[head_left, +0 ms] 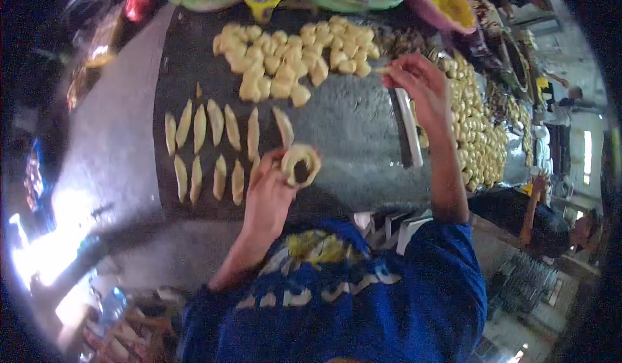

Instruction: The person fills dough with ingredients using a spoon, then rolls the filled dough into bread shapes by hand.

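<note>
In my left hand point(269, 191) is a round of pale dough point(302, 165), shaped like a cup with a dark filling in its hollow. The fingers curl around its side. My right hand point(418, 81) is raised over the right part of the dark table, pinching a thin, pale, stick-like thing point(383, 70). To its left lies a cluster of dough lumps point(278, 58). Long, pointed dough pieces point(216, 123) are laid out in two rough rows to the left of my left hand.
Two green-rimmed basins point(217, 4) and a pink basin point(447, 22) line the far edge, with a yellow tub point(262, 3) among them. A pale bar point(409, 130) lies below my right hand. Many small dough balls point(476, 130) and other people are to the right.
</note>
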`<state>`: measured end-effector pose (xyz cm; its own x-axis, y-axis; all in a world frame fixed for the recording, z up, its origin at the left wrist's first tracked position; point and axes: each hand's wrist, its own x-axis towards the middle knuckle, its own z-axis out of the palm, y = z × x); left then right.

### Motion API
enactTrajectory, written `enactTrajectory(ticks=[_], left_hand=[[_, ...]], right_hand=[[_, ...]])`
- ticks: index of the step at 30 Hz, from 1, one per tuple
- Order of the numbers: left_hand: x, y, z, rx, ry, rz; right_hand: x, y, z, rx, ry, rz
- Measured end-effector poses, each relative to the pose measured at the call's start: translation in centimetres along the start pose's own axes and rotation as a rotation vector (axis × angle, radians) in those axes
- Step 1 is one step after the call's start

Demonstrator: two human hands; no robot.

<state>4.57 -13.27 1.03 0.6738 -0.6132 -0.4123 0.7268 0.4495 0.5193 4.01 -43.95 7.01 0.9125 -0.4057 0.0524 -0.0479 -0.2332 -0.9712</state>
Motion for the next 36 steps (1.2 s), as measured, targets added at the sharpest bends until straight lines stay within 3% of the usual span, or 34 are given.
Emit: enactTrajectory(ticks=[1, 5, 14, 20, 23, 26, 28, 31, 32, 34, 36], left_hand=[[-0.3, -0.5, 0.2, 0.025, 0.036, -0.016], [-1.8, -2.0, 3.0, 0.101, 0.102, -0.045], [-5.2, -7.6, 5.6, 0.097, 0.032, -0.016], [-6.5, -10.0, 7.3, 0.141, 0.038, -0.029], [-7.1, -10.7, 7.9, 0.143, 0.041, -0.088], [-7.5, -11.1, 9.0, 0.215, 0.037, -0.129], [-8.1, -10.9, 10.8, 0.379, 0.1, -0.146], [-7.8, -12.4, 9.7, 0.731, -0.104, 0.112], [-7.9, -12.4, 9.6, 0.659, -0.127, 0.056], [-8.3, -12.1, 9.3, 0.517, -0.167, -0.057], [-8.7, -11.7, 9.6, 0.741, -0.202, 0.0]], right_hand=[[-2.8, -0.8, 1.4, 0.021, -0.02, -0.074], [-11.6, -3.0, 4.3, 0.273, -0.103, 0.11], [-16.9, 1.1, 1.5, -0.53, -0.285, -0.786], [-20.7, 0.6, -1.3, -0.564, -0.178, -0.879], [-22.0, 1.7, -2.2, -0.608, -0.194, -1.05], [-23.4, 3.9, -2.5, -0.648, -0.148, -1.036], [-24.1, 3.8, -2.7, -0.501, -0.108, -0.97], [-23.8, 2.0, -3.2, -0.47, -0.069, -0.951], [-23.6, 1.4, -3.3, -0.493, -0.06, -0.953], [-23.8, 0.9, -2.4, -0.227, -0.008, -0.481], [-24.1, 1.0, -2.1, 0.03, -0.024, -0.114]])
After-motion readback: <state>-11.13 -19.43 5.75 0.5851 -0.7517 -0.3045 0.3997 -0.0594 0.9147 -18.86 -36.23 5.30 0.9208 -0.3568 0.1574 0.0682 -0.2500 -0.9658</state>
